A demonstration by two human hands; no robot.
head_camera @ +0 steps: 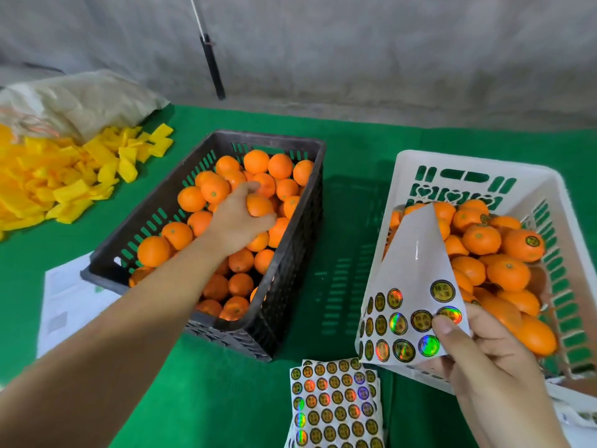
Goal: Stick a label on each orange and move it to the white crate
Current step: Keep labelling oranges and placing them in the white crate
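Left hand point(237, 221) grips round orange point(258, 205) in black plastic crate point(290, 270); right hand point(484, 360) pinches curled white label sheet point(416, 270) over white plastic crate point(403, 189), off to the orange's right.

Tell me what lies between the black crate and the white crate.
Head view: only bare green cloth separates black crate and white crate; the label sheets lie nearer the camera.

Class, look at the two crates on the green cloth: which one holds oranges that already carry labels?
The white crate on the right: an orange there shows a round label. The oranges in the black crate show none.
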